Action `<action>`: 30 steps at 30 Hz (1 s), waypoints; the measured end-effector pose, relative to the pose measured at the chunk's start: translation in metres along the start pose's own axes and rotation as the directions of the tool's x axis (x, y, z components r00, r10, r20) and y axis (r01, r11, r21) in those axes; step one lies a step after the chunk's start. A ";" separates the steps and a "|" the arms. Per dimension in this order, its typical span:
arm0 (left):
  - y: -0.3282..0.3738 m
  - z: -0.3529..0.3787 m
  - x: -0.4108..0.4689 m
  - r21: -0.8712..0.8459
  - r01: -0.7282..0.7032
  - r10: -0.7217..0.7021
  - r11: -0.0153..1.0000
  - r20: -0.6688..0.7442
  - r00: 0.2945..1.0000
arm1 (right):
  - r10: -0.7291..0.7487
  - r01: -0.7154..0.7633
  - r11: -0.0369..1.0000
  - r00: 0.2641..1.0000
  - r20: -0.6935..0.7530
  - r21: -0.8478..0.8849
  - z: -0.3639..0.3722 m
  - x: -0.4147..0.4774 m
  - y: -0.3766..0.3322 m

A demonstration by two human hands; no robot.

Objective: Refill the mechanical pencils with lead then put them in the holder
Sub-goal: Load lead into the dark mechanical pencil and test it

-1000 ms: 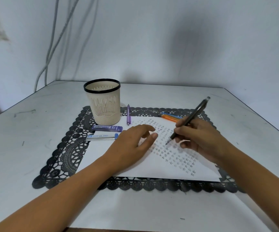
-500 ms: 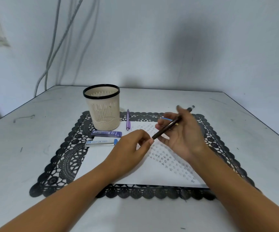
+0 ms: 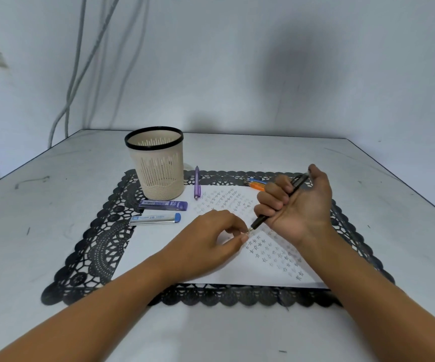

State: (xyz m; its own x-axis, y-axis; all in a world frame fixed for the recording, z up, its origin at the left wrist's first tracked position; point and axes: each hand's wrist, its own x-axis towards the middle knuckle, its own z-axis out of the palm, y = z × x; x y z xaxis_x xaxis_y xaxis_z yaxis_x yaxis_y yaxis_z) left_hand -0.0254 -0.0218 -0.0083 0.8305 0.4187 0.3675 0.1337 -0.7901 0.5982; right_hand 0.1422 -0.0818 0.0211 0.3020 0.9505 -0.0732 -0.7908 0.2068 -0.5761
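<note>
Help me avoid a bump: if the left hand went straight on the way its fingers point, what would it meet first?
The pencil: the left hand points at its tip, fingertips seemingly pinching it. Just beyond is the right hand gripping that pencil, though depth is unclear.

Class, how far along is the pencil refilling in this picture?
Done: no pencil shows in the holder. In hand: the right hand grips the black pencil, and the left hand pinches its tip. Left: the purple pencil and orange pencil lie on the mat.
</note>
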 end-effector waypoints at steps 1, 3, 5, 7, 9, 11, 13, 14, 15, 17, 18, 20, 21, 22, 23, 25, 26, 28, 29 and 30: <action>0.000 0.000 0.000 0.006 -0.021 0.021 1.000 0.017 1.000 | -0.007 0.007 1.000 1.000 -0.012 -0.020 -0.001 0.000 -0.002; -0.001 0.002 -0.001 0.032 -0.058 0.057 0.998 0.042 0.998 | -0.018 0.016 0.998 0.999 -0.032 -0.055 -0.004 -0.001 -0.005; -0.002 0.003 -0.001 0.068 -0.087 0.083 0.994 0.055 0.995 | -0.028 0.025 0.997 0.999 -0.043 -0.071 -0.004 -0.002 -0.006; -0.002 0.003 -0.001 0.074 -0.087 0.083 0.993 0.060 0.995 | -0.035 0.031 0.997 0.998 -0.047 -0.073 -0.003 -0.003 -0.006; -0.003 0.003 -0.001 0.064 -0.081 0.078 0.995 0.058 0.995 | -0.041 0.038 0.997 0.998 -0.053 -0.068 -0.002 -0.003 -0.005; -0.003 0.003 0.000 0.063 -0.089 0.086 0.994 0.054 0.995 | -0.044 0.040 0.997 0.997 -0.062 -0.059 -0.001 -0.002 -0.004; -0.004 0.003 -0.001 0.064 -0.091 0.088 0.994 0.053 0.995 | -0.044 0.040 0.998 0.997 -0.066 -0.053 -0.001 -0.002 -0.003; -0.003 0.003 -0.001 0.062 -0.090 0.087 0.994 0.049 0.995 | -0.044 0.041 0.998 0.997 -0.067 -0.050 -0.001 -0.002 -0.003; -0.003 0.003 -0.001 0.059 -0.091 0.088 0.994 0.043 0.995 | -0.045 0.042 0.998 0.997 -0.066 -0.046 -0.001 -0.002 -0.002; -0.002 0.003 0.000 0.057 -0.100 0.098 0.993 0.030 0.995 | -0.049 0.046 0.998 0.997 -0.066 -0.040 -0.001 -0.002 -0.002; -0.002 0.003 0.000 0.056 -0.106 0.104 0.993 0.025 0.994 | -0.050 0.047 0.998 0.997 -0.067 -0.038 -0.001 -0.002 -0.002; -0.002 0.003 0.000 0.058 -0.113 0.112 0.992 0.018 0.994 | -0.049 0.047 0.998 0.996 -0.068 -0.030 -0.001 -0.002 -0.002; -0.002 0.003 0.000 0.059 -0.117 0.116 0.991 0.013 0.993 | -0.048 0.047 0.999 0.997 -0.067 -0.024 -0.002 -0.002 -0.002; -0.002 0.003 0.000 0.059 -0.120 0.120 0.991 0.007 0.993 | -0.046 0.044 0.999 0.997 -0.065 -0.018 -0.002 -0.001 -0.001; -0.003 0.003 0.000 0.060 -0.121 0.121 0.991 0.004 0.993 | -0.040 0.040 0.999 0.997 -0.063 -0.011 -0.002 -0.001 -0.001; -0.002 0.003 0.000 0.066 -0.121 0.121 0.990 0.002 0.993 | -0.028 0.028 1.000 0.998 -0.053 0.001 -0.002 -0.002 0.000; -0.002 0.003 0.000 0.070 -0.118 0.118 0.991 0.003 0.993 | -0.023 0.023 1.000 0.999 -0.047 0.006 -0.002 -0.002 0.000; -0.002 0.003 0.000 0.075 -0.100 0.100 0.992 0.005 0.995 | -0.022 0.022 1.000 0.999 -0.047 0.010 -0.002 -0.002 0.001; -0.003 0.003 0.000 0.070 -0.087 0.087 0.994 0.002 0.996 | -0.026 0.026 1.000 0.998 -0.053 0.014 -0.001 -0.002 0.001; -0.004 0.002 0.000 0.061 -0.070 0.070 0.996 -0.005 0.998 | -0.033 0.034 0.999 0.998 -0.063 0.022 -0.001 -0.001 0.002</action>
State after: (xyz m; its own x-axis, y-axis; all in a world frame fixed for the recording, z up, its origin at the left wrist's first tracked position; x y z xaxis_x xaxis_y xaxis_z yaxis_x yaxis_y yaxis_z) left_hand -0.0250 -0.0196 -0.0117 0.8349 0.3645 0.4124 0.1079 -0.8432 0.5267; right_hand 0.1407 -0.0828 0.0193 0.3605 0.9268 -0.1050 -0.7912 0.2442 -0.5606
